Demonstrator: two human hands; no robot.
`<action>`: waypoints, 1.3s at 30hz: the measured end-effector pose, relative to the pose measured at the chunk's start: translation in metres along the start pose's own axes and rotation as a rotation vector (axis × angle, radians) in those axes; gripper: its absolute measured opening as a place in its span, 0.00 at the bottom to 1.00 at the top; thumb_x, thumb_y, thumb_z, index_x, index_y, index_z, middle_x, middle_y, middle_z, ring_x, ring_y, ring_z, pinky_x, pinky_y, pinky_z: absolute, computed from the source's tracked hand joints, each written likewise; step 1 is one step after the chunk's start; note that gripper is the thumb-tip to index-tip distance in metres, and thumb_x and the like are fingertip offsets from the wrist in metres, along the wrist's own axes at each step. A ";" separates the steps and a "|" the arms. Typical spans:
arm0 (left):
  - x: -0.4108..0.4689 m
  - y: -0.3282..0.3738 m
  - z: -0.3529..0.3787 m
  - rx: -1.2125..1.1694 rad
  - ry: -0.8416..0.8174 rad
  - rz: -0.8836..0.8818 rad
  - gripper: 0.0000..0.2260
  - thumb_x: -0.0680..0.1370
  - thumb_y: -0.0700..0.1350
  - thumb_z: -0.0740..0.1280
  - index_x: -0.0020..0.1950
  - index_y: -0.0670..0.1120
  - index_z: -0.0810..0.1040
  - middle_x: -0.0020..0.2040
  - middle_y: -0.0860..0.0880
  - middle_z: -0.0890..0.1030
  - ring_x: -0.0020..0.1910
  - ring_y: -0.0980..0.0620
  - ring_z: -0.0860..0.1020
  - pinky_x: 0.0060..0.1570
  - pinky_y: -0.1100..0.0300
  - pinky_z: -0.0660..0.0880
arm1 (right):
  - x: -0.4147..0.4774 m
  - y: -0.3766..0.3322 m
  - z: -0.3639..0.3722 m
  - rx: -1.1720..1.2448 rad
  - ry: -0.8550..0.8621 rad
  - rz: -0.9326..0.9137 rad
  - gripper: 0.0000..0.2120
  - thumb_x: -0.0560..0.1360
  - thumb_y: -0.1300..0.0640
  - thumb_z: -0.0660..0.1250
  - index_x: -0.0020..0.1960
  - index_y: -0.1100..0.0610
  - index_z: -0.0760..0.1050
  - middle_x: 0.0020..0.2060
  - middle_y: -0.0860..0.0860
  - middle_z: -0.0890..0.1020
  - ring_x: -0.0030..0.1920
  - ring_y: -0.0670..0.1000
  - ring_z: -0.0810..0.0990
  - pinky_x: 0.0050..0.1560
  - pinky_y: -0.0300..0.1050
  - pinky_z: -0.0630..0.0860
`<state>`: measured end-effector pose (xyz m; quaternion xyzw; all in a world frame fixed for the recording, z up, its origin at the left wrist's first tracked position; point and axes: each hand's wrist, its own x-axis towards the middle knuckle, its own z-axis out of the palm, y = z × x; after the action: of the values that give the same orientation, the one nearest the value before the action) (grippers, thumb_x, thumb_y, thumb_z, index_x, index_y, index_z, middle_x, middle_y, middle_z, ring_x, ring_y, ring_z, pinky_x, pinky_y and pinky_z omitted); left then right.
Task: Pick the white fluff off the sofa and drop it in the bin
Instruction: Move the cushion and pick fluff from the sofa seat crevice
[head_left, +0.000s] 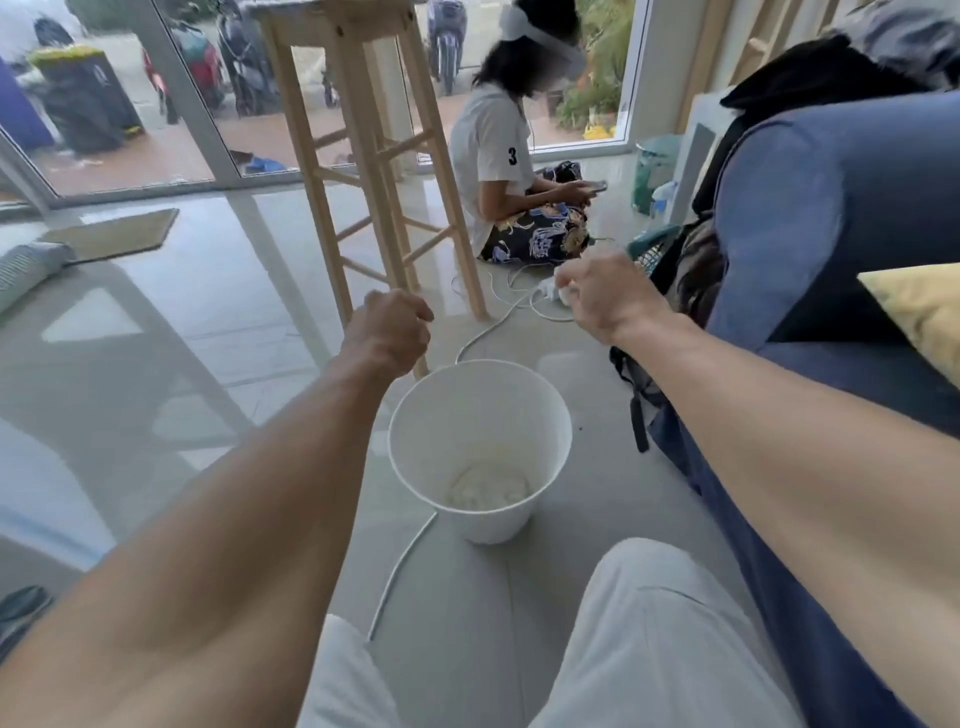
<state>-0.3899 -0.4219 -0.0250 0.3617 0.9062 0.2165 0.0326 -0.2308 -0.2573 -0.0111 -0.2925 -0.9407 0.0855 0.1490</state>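
Down on the pale tiled floor (208, 322) stands a white bin (493, 525), upright, just ahead of the wearer's light trousers (649, 639). A small heap of fluff (488, 492) lies at its bottom.

Both bare arms reach forward past the bin. The right hand (608, 299) is raised beyond the bin's rim and to its right, above the floor rather than over the opening. Its grip is a pinch: fingertips closed on a tuft of white fluff (563, 293), which sticks out on the hand's left side. The left hand (389, 330) hangs beyond the rim on the other side, back toward the camera, its grip curled into a loose fist (nothing shows inside it).

A blue sofa (831, 197) fills the right edge, with a yellow cushion (919, 312) on its seat and dark clothing heaped on its back. A dark bag (691, 270) leans against the sofa's end, near the right hand.

A white cable (402, 564) runs along the floor and passes beside the bin. Behind the hands stands a tall wooden stool (337, 21). Farther back another person (488, 150) sits on the floor in a white shirt, holding a phone (595, 187). A mat (114, 234) lies by the glass doors at the left.
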 end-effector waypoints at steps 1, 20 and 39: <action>-0.001 -0.005 0.011 0.002 -0.005 -0.006 0.15 0.76 0.37 0.61 0.56 0.48 0.84 0.58 0.44 0.82 0.54 0.44 0.80 0.58 0.54 0.78 | -0.001 0.005 0.012 0.010 0.001 0.003 0.12 0.79 0.61 0.60 0.55 0.57 0.81 0.53 0.60 0.81 0.55 0.61 0.77 0.56 0.50 0.74; -0.029 -0.079 0.127 0.028 -0.111 -0.206 0.16 0.76 0.39 0.60 0.56 0.51 0.84 0.54 0.43 0.81 0.50 0.42 0.80 0.55 0.52 0.78 | -0.012 0.031 0.217 0.183 -0.373 0.059 0.17 0.75 0.61 0.60 0.57 0.46 0.79 0.61 0.49 0.73 0.62 0.54 0.74 0.59 0.42 0.68; -0.008 -0.089 0.199 0.144 -0.241 -0.166 0.15 0.76 0.47 0.66 0.59 0.42 0.81 0.58 0.43 0.81 0.60 0.41 0.75 0.57 0.53 0.72 | -0.034 0.051 0.242 0.029 -0.294 0.026 0.26 0.80 0.58 0.54 0.77 0.57 0.56 0.76 0.59 0.55 0.77 0.57 0.49 0.73 0.50 0.52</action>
<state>-0.3981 -0.4113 -0.2426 0.3104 0.9357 0.1028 0.1328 -0.2575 -0.2532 -0.2590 -0.2869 -0.9471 0.1429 0.0129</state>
